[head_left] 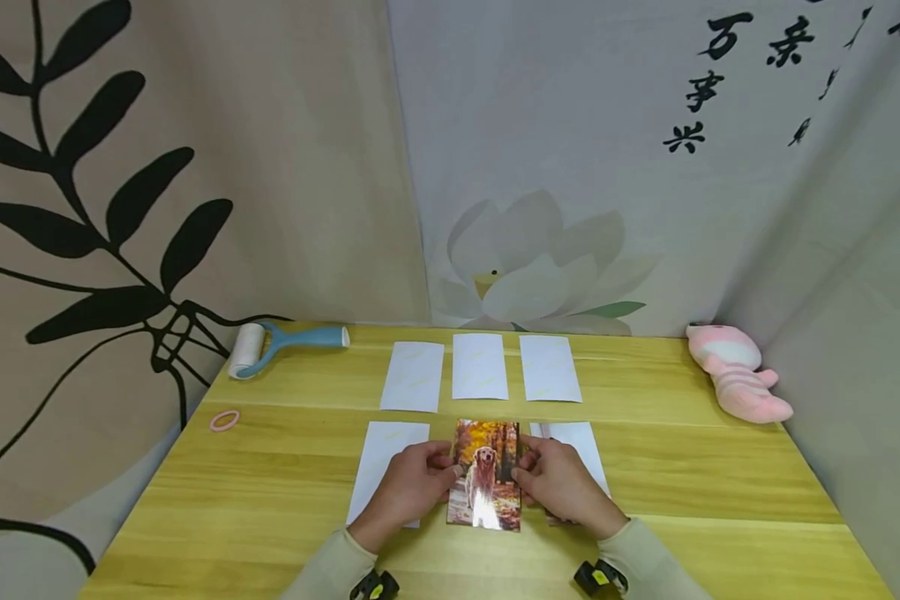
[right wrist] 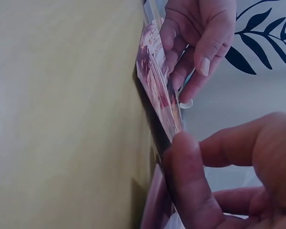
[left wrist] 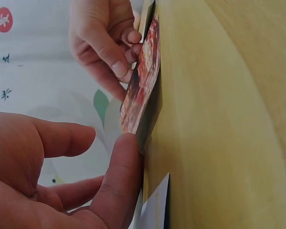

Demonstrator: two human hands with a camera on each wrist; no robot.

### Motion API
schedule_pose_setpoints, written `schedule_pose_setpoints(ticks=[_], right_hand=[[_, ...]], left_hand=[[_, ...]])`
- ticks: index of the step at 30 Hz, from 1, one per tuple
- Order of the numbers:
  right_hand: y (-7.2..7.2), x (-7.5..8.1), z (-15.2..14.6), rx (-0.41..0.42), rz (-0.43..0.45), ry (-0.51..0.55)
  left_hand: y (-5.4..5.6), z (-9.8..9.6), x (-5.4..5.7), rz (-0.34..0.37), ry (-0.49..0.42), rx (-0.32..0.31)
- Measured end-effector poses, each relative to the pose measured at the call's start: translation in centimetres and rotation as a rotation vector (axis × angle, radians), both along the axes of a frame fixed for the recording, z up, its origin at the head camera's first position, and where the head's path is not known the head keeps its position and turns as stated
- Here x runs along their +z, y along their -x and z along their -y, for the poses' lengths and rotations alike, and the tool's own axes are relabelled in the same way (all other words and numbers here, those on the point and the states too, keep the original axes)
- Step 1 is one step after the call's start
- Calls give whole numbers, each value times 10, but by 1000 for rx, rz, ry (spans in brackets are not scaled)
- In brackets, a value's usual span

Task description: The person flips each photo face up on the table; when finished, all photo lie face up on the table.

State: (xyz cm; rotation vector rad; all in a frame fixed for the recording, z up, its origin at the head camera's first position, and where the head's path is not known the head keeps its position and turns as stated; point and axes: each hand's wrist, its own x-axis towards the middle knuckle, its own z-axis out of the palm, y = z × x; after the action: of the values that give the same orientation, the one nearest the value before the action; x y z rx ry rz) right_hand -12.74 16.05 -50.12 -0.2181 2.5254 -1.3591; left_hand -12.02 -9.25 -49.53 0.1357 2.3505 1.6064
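A glossy photo (head_left: 483, 475) of a golden dog among autumn leaves is held upright-format between my two hands, raised a little off the table and tilted. Its side edge looks layered in the right wrist view, like a thin stack of prints. My left hand (head_left: 414, 483) holds the left edge, with the thumb in front. On the opposite edge, my right hand (head_left: 558, 479) grips with thumb and fingers. Beneath the left hand lies a white card (head_left: 378, 454) with faint yellow marks. Another white card (head_left: 583, 446) is partly hidden by the right hand, a dark printed edge showing there.
Three white cards (head_left: 480, 367) lie in a row farther back on the wooden table (head_left: 270, 500). A blue-handled lint roller (head_left: 292, 342) and a pink ring (head_left: 224, 421) are on the left. At the right edge rests a pink plush toy (head_left: 738, 375). Printed curtains hang behind.
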Motion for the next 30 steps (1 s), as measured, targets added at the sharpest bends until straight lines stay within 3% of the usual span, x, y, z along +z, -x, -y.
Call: schedule_pose_setpoints(ticks=[6, 16, 22, 30], right_hand=[[0, 1, -2, 4, -2, 4], [3, 4, 3, 9, -129, -66], [4, 8, 14, 35, -172, -64], [10, 12, 33, 84, -168, -31]], left_hand=[[0, 1, 0, 10, -5, 2], [0, 12, 0, -31, 80, -7], [-2, 25, 4, -30, 62, 50], [0, 48, 5, -14, 134, 148]])
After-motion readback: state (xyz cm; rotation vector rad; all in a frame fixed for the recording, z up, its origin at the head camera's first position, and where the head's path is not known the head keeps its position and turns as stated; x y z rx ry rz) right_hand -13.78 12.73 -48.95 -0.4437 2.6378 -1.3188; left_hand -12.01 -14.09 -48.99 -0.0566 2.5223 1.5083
